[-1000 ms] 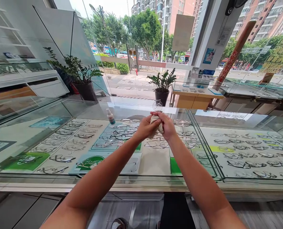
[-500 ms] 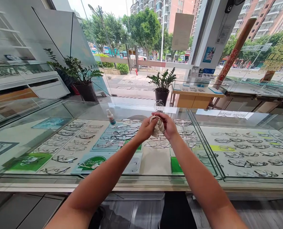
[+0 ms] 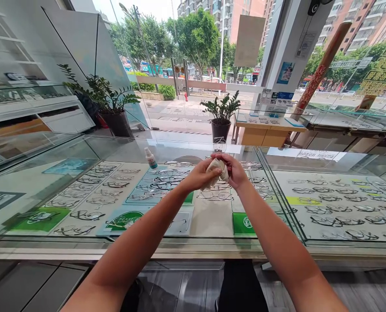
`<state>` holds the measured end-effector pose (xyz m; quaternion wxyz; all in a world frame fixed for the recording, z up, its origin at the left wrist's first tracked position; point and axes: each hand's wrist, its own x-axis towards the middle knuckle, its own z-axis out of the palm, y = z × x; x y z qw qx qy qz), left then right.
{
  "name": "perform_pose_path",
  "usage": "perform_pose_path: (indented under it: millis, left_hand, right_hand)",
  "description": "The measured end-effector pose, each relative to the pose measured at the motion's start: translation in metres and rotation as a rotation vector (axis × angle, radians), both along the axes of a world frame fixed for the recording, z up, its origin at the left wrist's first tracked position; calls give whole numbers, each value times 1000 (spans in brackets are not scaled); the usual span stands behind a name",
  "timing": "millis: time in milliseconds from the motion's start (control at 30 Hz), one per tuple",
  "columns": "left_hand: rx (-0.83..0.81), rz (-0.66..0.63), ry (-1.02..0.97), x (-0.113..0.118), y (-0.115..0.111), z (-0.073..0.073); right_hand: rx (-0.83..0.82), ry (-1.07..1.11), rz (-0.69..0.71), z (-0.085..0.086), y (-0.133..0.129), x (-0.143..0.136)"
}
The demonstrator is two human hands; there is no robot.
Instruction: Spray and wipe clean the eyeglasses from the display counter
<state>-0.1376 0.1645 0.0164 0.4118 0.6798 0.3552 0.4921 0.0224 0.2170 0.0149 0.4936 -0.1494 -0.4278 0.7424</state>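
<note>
Above the glass counter, my left hand (image 3: 199,174) is closed on a crumpled beige cloth (image 3: 219,168), its thumb lying across the fabric. My right hand (image 3: 235,170) is closed on the cloth's right side, and the two hands meet at the top. A thin round clear piece (image 3: 219,146) shows just beyond the fingers; whether it is held cannot be made out. A small spray bottle (image 3: 150,158) with a blue-green lower part stands on the counter to the left.
Glass display cases (image 3: 212,255) hold rows of eyeglasses (image 3: 173,180) and green cards (image 3: 40,219). Beyond the counter stand two potted plants (image 3: 220,108), a wooden side table (image 3: 264,134) and a large window. A slanted post (image 3: 319,71) leans at the right.
Both hands have shifted slightly right. The cloth is turned and spread differently, hanging lower at its left side.
</note>
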Motion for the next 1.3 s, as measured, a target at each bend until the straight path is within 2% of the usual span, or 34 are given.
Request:
perform_pose_path:
  millis: [233, 433, 700, 800, 933, 1100, 1300]
  left_hand:
    - [-50, 155, -88, 10, 1, -7]
    - [-40, 207, -164, 17, -2, -5]
    - [-89, 114, -107, 5, 3, 1]
    - [-107, 203, -119, -1, 7, 1]
    - [-146, 326, -280, -12, 15, 0]
    - [-159, 331, -402, -18, 20, 5]
    - [-170, 300, -343, -17, 13, 12]
  right_hand:
    - [54, -44, 81, 0, -1, 0]
    - [101, -80, 120, 3, -3, 0]
    - [82, -34, 58, 0, 8, 4]
    - [105, -4, 20, 4, 11, 9]
    - [215, -79, -21, 9, 10, 13]
    - [302, -211, -49, 9, 5, 9]
    - [316, -253, -31, 8, 4, 7]
